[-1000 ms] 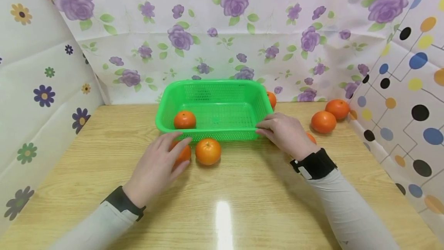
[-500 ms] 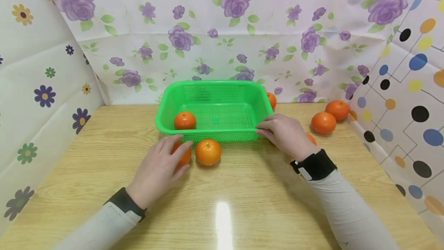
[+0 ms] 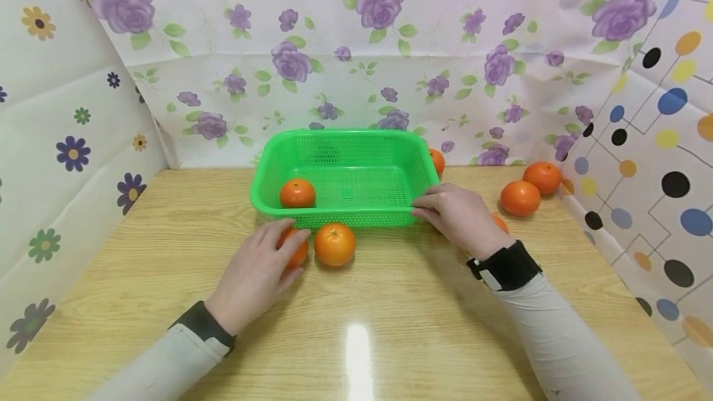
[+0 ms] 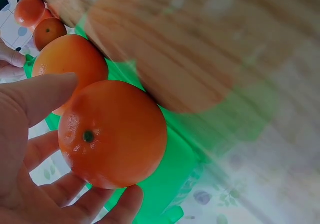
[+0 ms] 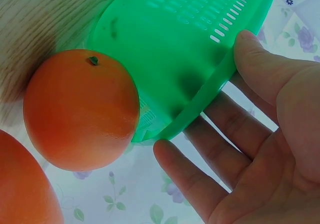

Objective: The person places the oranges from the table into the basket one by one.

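A green plastic basket stands near the back of the table with one orange inside, at its left. My right hand holds the basket's front right corner, thumb and fingers on either side of the rim. In front of the basket, my left hand is around an orange. Its fingers curve along one side and the thumb is apart from the fruit in the left wrist view. Beside that fruit sits another orange.
Two oranges lie together at the right by the dotted cloth. One orange is partly hidden behind the basket's right end. Another orange shows behind my right wrist. A flowered cloth hangs at the back of the wooden table.
My left hand has shifted slightly to the right, its fingers coming closer around the orange. My right hand and the basket stay where they were.
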Motion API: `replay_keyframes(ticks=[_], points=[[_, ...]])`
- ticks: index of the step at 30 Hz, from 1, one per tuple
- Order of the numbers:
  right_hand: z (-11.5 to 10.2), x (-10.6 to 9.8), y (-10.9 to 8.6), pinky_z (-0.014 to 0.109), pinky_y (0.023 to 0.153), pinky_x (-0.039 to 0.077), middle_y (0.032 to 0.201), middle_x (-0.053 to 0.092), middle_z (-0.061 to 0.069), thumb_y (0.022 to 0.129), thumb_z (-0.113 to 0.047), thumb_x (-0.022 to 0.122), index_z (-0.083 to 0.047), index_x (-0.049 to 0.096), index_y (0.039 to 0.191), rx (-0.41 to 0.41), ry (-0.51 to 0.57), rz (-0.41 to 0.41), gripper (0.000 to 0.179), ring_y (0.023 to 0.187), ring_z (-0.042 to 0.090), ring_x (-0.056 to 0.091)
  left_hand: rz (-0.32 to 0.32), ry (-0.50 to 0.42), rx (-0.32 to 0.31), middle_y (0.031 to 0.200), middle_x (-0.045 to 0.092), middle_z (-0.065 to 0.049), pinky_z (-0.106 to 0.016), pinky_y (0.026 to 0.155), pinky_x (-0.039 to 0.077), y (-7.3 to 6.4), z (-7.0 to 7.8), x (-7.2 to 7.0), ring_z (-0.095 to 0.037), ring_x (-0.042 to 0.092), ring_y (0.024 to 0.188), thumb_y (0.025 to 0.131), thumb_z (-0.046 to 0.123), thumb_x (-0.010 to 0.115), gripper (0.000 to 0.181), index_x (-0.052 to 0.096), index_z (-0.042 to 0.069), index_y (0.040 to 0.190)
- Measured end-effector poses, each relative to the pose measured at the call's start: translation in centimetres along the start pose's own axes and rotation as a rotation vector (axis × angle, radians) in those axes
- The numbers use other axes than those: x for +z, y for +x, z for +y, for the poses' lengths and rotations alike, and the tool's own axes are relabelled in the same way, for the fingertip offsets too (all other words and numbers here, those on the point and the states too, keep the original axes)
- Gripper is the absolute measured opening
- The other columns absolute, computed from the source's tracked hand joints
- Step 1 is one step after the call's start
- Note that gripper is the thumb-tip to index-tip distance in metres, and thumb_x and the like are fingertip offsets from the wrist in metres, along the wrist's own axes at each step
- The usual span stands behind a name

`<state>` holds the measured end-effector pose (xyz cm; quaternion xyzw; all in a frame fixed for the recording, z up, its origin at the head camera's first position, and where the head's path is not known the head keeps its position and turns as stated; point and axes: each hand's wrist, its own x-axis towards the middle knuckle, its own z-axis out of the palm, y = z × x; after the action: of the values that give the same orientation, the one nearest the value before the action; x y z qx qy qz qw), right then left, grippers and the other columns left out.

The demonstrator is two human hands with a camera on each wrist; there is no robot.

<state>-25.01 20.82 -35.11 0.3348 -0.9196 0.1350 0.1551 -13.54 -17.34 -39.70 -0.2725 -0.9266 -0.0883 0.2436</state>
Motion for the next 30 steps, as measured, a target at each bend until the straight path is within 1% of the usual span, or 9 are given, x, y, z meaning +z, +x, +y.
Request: replay_keyframes(ticks=[9,16,20,30], points=[[0.03,-0.08,0.04,0.045,0.080,0.064,0.104,0.080,0.002,0.100,-0.024,0.086,-0.015,0.089,0.111,0.005,-0.010,-0.008,0.015,0.097,0.024,0.075,0.007,0.001,0.009,0.141,0.061,-0.026,-0.061,0.105,0.055,-0.02,-0.15,0.10,-0.047,0.060,0.129,0.082,0.015,0.100,0.067,0.067,0.006,0.140],[-0.01,-0.04,-0.04,0.045,0.079,0.063,0.103,0.080,0.002,0.100,-0.024,0.086,-0.015,0.089,0.110,-0.003,-0.013,0.003,0.014,0.096,0.024,0.075,0.021,-0.003,0.014,0.137,0.062,-0.025,-0.060,0.103,0.057,0.03,-0.38,0.27,-0.046,0.061,0.126,0.083,0.011,0.099,0.058,0.070,0.007,0.134],[-0.08,-0.08,-0.06,0.045,0.079,0.063,0.104,0.080,0.002,0.100,-0.024,0.086,-0.015,0.089,0.110,-0.003,-0.010,0.001,0.014,0.096,0.024,0.075,0.014,-0.015,0.004,0.138,0.061,-0.027,-0.059,0.105,0.056,-0.04,-0.51,0.28,-0.046,0.060,0.127,0.083,0.008,0.099,0.057,0.072,0.007,0.133],[-0.10,-0.08,-0.02,0.045,0.079,0.063,0.104,0.079,0.002,0.101,-0.025,0.085,-0.015,0.088,0.111,0.002,-0.012,-0.008,0.014,0.097,0.024,0.074,-0.008,-0.036,-0.016,0.142,0.059,-0.028,-0.059,0.108,0.055,-0.21,-0.72,0.22,-0.047,0.059,0.128,0.082,0.003,0.098,0.060,0.071,0.008,0.135]])
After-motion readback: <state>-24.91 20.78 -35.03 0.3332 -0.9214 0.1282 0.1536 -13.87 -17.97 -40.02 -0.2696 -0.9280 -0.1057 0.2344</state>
